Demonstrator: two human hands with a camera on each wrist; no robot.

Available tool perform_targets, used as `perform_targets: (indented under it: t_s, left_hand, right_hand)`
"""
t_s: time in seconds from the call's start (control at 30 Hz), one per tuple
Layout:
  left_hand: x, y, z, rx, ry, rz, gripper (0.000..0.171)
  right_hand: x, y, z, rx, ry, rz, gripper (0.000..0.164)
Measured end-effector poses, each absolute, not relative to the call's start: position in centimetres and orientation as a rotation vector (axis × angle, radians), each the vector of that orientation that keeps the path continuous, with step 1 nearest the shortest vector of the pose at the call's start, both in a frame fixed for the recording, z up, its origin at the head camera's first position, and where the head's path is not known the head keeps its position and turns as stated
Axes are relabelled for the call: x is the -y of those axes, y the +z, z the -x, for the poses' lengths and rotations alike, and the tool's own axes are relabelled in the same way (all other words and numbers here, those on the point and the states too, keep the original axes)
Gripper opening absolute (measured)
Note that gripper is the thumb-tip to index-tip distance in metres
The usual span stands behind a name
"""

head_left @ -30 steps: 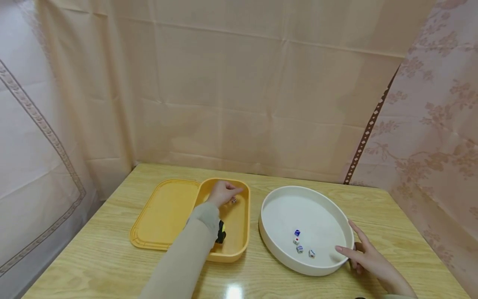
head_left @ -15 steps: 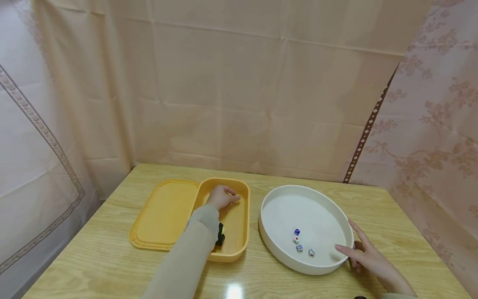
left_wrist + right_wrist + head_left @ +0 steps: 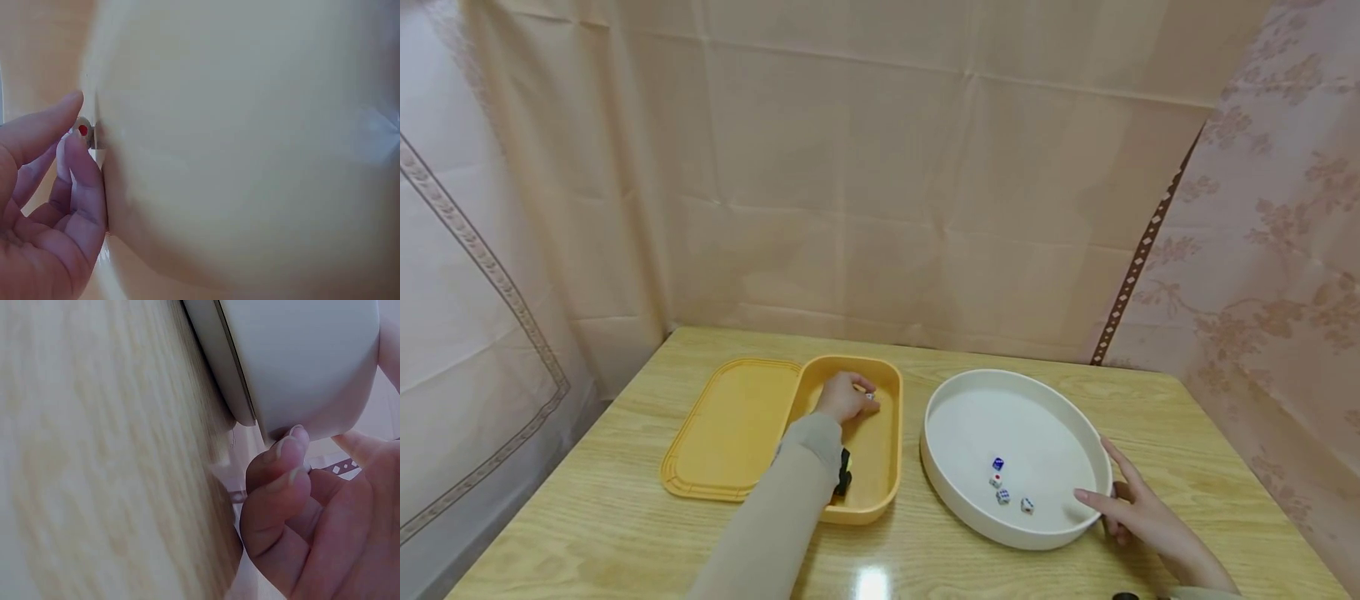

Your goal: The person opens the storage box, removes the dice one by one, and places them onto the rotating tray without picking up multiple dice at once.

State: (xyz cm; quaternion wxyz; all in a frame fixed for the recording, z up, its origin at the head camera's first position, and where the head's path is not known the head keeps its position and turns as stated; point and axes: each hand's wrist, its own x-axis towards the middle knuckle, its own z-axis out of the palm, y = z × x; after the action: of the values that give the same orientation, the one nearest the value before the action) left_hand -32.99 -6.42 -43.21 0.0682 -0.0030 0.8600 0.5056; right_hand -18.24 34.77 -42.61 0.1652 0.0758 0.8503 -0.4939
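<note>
Wood-grain table (image 3: 1210,467); beige curtain (image 3: 880,183) beyond both hands. Left hand (image 3: 845,396) pinches 1 die (image 3: 870,397) within yellow box (image 3: 880,467) outline, red pip facing wrist camera. Right hand (image 3: 1142,515) grips round white tray (image 3: 1037,425); 4 dice (image 3: 1003,497) left of thumb.

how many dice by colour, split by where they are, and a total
White dice in the round tray: 3
Blue die in the round tray: 1
White die in the left hand: 1
Total in sight: 5 (the sleeve hides part of the yellow box)
</note>
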Motion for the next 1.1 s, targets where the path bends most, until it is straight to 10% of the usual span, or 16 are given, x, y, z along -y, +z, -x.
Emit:
perform_targets:
  t_s: [1.1]
  left_hand:
    - [6.18,-43.06,32.7,-2.561,1.499,-0.074,0.018]
  right_hand:
    - [-34.78,-42.23,18.42,-2.411,-1.415,-0.221,0.103]
